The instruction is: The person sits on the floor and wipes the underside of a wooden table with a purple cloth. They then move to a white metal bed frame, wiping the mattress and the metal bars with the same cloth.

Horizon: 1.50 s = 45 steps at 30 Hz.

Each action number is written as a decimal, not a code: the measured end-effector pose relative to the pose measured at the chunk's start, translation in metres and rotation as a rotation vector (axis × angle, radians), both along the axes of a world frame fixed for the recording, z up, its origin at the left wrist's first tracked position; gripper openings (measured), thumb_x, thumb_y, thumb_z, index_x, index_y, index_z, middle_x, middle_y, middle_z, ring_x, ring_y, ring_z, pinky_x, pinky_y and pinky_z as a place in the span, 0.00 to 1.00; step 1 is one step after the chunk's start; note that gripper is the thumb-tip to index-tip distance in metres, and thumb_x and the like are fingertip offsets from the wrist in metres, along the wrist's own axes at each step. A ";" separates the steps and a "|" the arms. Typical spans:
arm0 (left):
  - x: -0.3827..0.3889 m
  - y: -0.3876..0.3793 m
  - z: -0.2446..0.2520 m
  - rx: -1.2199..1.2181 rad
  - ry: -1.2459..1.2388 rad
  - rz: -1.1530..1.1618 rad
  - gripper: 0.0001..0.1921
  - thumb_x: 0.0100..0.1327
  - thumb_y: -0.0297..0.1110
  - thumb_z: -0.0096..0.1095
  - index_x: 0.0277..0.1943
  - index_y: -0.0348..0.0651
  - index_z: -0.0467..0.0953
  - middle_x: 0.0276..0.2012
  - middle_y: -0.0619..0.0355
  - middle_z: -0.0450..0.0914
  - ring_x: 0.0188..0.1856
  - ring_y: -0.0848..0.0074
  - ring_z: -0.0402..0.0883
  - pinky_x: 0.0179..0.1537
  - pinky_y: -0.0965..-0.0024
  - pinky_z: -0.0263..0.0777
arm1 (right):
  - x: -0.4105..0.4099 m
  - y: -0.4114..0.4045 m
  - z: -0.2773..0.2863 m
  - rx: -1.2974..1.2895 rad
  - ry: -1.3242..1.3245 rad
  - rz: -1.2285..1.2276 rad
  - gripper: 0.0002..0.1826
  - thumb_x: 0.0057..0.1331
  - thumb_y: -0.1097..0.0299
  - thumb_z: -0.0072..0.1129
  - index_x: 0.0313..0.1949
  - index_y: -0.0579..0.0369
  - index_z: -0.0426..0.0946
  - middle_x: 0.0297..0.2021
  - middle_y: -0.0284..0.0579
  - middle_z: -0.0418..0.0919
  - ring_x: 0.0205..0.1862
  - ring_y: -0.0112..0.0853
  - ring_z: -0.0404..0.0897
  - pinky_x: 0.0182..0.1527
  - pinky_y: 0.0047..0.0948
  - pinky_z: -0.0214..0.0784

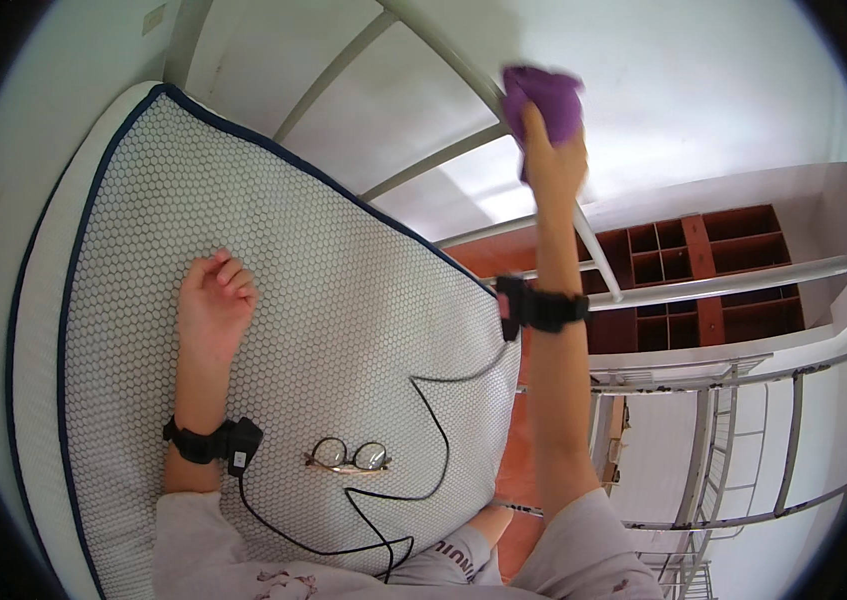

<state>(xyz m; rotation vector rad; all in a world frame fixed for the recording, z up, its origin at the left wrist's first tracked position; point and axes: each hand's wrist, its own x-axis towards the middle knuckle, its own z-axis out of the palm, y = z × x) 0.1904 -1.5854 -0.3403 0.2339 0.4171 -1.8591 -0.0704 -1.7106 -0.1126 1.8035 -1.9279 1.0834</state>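
Note:
My right hand [554, 161] is raised at the upper right, closed around a bunched purple cloth [547, 105]. The cloth lies against or just beside the metal bed-frame rail [461, 60]; whether they touch cannot be told. Over the left part of the mattress [303, 277], which has a honeycomb-pattern cover and dark blue piping, my left hand [217, 304] holds nothing, its fingers loosely curled. Both wrists wear black straps with small devices, joined to a black cable [446, 442]. A pair of eyeglasses [350, 456] lies on the mattress near my body.
Metal railings [723, 289] run along the right side of the bed. Beyond them stand reddish-brown open shelves [708, 262] and other metal bunk-bed frames [731, 450]. A pale wall [3, 277] borders the mattress on the left. The cable lies in loose bends across the mattress.

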 end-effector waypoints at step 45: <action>0.010 0.002 0.008 -0.002 0.038 0.061 0.05 0.62 0.26 0.43 0.31 0.42 0.66 0.20 0.65 0.61 0.22 0.83 0.58 0.27 0.81 0.56 | -0.078 0.053 0.016 0.390 -0.180 0.130 0.29 0.42 0.69 0.64 0.46 0.64 0.69 0.29 0.44 0.79 0.29 0.24 0.78 0.28 0.20 0.69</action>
